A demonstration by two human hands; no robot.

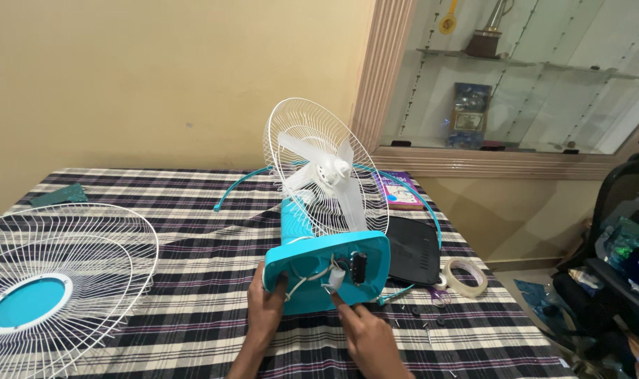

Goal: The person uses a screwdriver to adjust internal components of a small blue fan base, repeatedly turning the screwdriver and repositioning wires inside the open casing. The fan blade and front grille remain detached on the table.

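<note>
1. Head view: your left hand grips the left edge of the tipped teal fan base, frame centre
2. Your right hand isn't gripping, one finger on its white connector
3. Loose front grille lower left, tape roll right

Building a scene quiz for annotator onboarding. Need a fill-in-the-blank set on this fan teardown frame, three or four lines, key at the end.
1. The left hand grips the fan's turquoise base at its ____ edge.
2. The right hand touches a small ____ connector on the base's underside.
3. The detached front grille lies flat on the checked ____.
4. A roll of ____ lies right of the black panel.

Missing words: left; white; tablecloth; tape
</note>
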